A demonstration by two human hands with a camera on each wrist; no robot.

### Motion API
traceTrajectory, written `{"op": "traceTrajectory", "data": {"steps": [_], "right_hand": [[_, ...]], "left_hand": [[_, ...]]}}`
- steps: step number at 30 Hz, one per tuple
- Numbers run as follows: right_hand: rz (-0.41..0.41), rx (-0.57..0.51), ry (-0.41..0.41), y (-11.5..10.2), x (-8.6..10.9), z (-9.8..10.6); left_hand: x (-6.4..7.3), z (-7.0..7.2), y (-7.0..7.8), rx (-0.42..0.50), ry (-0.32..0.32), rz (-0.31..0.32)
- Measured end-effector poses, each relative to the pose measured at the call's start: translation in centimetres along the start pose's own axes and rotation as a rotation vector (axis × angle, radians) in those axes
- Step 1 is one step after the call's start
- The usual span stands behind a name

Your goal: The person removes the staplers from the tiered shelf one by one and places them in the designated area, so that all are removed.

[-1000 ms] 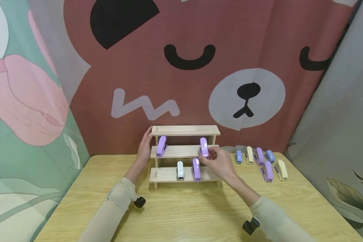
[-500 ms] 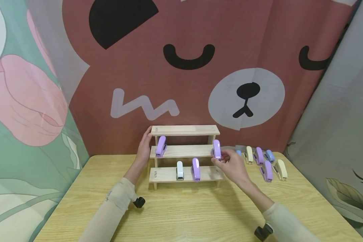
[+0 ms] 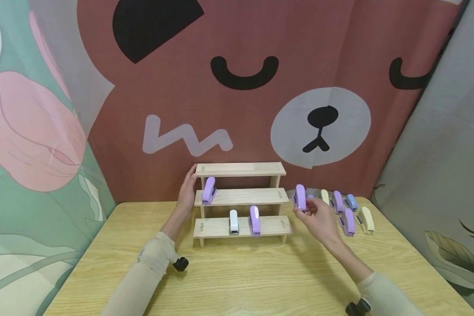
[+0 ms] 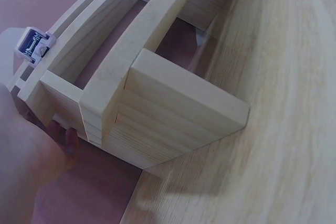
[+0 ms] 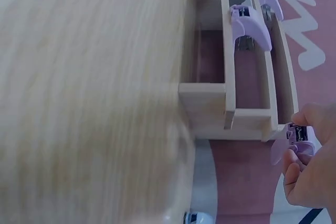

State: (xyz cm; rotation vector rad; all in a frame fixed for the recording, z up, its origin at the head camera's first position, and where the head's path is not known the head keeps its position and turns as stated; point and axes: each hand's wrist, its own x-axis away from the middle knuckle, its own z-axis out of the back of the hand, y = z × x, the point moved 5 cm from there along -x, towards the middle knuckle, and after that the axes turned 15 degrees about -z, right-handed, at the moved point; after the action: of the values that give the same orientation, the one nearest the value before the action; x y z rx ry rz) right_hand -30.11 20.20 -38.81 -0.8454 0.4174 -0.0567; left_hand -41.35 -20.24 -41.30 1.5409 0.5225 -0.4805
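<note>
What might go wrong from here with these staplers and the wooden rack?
The right hand's grip pinches a purple stapler near its lower end, so it might slip. Lowering it beside the tabletop staplers could bump one. If the left hand's grip nudges the wooden rack, the bottom-shelf purple stapler, close to the front edge, may tip off.
</note>
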Motion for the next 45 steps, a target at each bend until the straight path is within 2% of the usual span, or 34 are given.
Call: {"op": "traceTrajectory", "data": {"steps": [8,16,24,35,45], "right_hand": [[-0.032,0.025,0.031,2.1,0.2,0.8],[0.011,0.076,0.075,3.8,0.3,1.1],[-0.034,0.064,0.070,5.7,0.3,1.2],[-0.009,0.117,0.082,7.5,-0.1,1.6],[-0.066,0.163,0.041,9.4,-0.5,2.0]], "left_hand": [[0.0,0.1,0.1,-0.017,-0.020,0.007],[0.0,0.1,0.0,-0.030,-0.033,0.020],[-0.1,0.2,-0.2,0.008,-0.013,0.004],[-0.1,0.2,-0.2,0.013,-0.017,0.009],[-0.2,0.1,-0.2,0.041,0.004,0.007]]}}
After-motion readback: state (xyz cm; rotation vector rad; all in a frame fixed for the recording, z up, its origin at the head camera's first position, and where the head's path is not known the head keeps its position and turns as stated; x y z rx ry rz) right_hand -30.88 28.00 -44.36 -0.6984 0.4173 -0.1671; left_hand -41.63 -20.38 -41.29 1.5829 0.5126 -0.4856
